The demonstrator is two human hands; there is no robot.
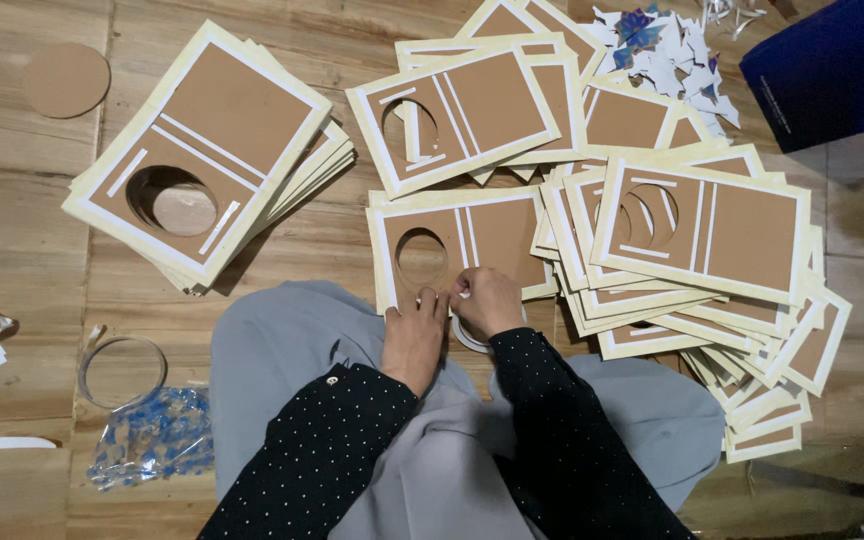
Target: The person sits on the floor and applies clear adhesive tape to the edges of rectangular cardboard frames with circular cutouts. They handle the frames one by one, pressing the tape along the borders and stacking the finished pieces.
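Note:
A brown card frame [497, 235] with white strips, a cream border and a round cut-out lies on the wooden floor just in front of my knees. My left hand [414, 335] rests with its fingertips on the frame's near edge. My right hand [487, 300] is closed beside it, pinching the end of a white strip, with a roll of white tape [469, 335] partly hidden under it. Both sleeves are black with white dots.
Stacks of the same frames lie at the left [207, 150], top middle [457, 110] and right [702, 240]. A brown card disc [66, 78] sits top left. A tape ring [120, 370] and a bag of blue pieces [157, 435] lie lower left. A dark blue box [837, 65] is top right.

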